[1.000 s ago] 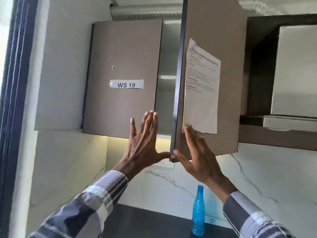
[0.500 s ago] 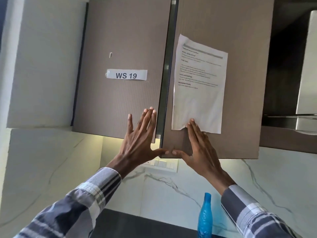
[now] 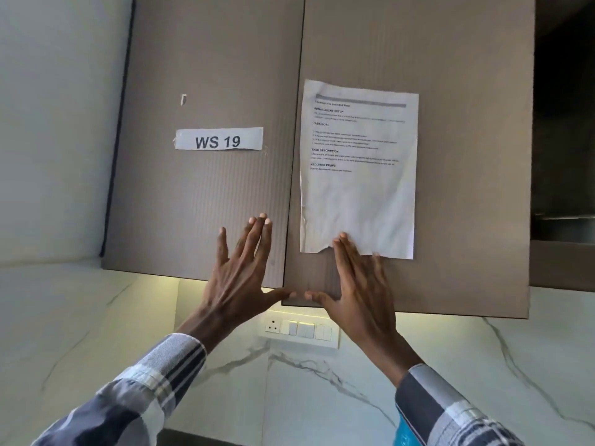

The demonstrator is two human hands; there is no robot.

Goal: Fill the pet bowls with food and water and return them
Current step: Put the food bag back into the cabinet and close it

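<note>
I look up at a brown wall cabinet. My left hand (image 3: 241, 278) lies flat with spread fingers on the left door (image 3: 206, 194), which carries a "WS 19" label (image 3: 219, 139). My right hand (image 3: 357, 284) presses flat on the lower corner of the right door (image 3: 467, 156), fingertips touching the bottom edge of a taped paper sheet (image 3: 359, 169). Both thumbs meet near the seam at the doors' bottom edge. Neither hand holds anything. The doors look shut or nearly so. No pet bowls are in view.
A white switch plate (image 3: 299, 331) sits on the marble backsplash (image 3: 306, 391) under the cabinet. A sliver of a blue bottle (image 3: 404, 432) shows beside my right sleeve. A dark range hood (image 3: 563, 156) stands at the right. A dark counter edge (image 3: 206, 438) shows at the bottom.
The right cabinet door swung from open to nearly flush with the left one under my right hand. The view moved closer and upward, and the blue bottle slid mostly out of sight.
</note>
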